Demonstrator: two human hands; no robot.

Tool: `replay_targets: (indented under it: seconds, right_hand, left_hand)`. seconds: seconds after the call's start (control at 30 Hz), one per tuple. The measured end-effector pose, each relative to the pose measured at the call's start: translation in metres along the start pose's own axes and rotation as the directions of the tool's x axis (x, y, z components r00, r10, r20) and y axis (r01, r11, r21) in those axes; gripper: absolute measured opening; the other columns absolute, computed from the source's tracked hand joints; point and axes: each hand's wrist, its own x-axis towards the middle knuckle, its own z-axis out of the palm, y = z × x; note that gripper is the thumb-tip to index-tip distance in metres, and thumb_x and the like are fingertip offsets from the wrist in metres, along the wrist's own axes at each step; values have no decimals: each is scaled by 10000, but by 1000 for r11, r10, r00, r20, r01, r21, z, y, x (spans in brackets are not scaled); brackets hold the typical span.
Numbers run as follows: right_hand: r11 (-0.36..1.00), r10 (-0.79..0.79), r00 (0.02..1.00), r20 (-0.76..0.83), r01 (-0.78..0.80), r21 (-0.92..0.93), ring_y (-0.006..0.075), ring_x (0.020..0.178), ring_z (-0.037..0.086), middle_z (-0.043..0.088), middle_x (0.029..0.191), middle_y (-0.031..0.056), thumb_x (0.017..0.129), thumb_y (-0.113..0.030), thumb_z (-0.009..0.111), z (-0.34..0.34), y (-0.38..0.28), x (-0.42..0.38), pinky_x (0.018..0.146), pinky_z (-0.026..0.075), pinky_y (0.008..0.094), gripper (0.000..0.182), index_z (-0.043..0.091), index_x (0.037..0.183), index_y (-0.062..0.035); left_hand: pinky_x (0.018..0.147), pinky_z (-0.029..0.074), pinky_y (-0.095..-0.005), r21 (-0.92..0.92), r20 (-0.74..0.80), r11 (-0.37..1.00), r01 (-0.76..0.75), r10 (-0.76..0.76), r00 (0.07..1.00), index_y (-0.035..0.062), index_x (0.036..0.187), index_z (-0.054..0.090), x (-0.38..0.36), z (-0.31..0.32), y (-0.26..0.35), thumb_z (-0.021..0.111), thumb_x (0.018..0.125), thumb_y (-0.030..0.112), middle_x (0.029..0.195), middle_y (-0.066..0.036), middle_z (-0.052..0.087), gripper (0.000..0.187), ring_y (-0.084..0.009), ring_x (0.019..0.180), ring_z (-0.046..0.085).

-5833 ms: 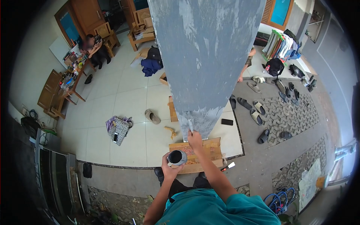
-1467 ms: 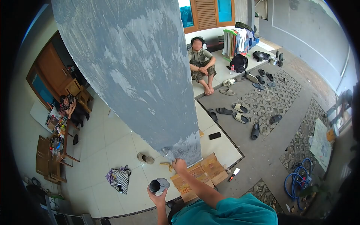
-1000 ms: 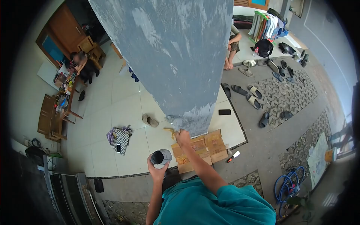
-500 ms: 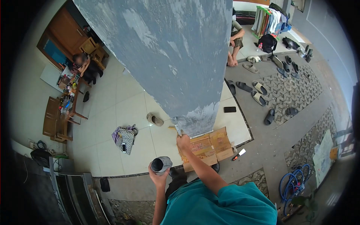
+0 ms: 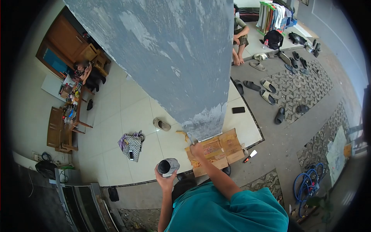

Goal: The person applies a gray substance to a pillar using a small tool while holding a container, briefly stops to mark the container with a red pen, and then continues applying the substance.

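Observation:
A grey pillar (image 5: 174,58) with lighter patches stands in front of me, its foot at flattened brown cardboard (image 5: 210,154). My left hand (image 5: 166,181) is wrapped round a grey cup-like container (image 5: 169,167), dark inside, held left of the cardboard. Near the pillar's lower left corner, my right hand (image 5: 197,150) is closed on a small scraper-like tool (image 5: 193,140), whose blade end is close to the pillar's foot. Whether the blade touches the pillar I cannot tell.
A scraper (image 5: 250,156) lies right of the cardboard. Beyond it are a phone (image 5: 238,110), several sandals and a blue hose (image 5: 308,181). A checkered bag (image 5: 132,144) and a shoe (image 5: 161,124) lie on the tiles. Two people sit farther back, left and right.
My right hand has moved slightly right and down in the view, with the tool still in it. The view has shifted a little. My left hand still holds the container.

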Motion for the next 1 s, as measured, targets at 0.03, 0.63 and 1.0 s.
replay_targets:
  seconds: [0.03,0.63,1.0]
  right_hand:
    - [1000,1,1000,-2,-2,-1,500,861,631,627,841,355,820,-232,564,-2,2,0,806,505,515,348,668,858,98]
    - [982,-181,983,36,179,57,487,908,629,631,892,355,815,-262,552,-29,-1,8,799,502,513,386,653,897,101]
    - [977,-214,972,102,215,4,496,932,616,627,925,353,807,-247,547,-68,-2,-9,844,489,527,386,657,925,103]
  left_hand:
    - [963,481,-386,-2,2,1000,1,-1,1000,-22,1293,426,2,1,0,855,599,4,1192,-149,555,817,-259,1095,577]
    - [971,468,-386,8,15,999,-32,32,999,-6,1290,440,12,13,-3,882,576,28,1184,-149,560,841,-250,1101,575]
    - [971,488,-394,53,20,999,-2,1,1000,-28,1306,412,-25,47,20,878,596,12,1200,-161,550,850,-255,1105,577]
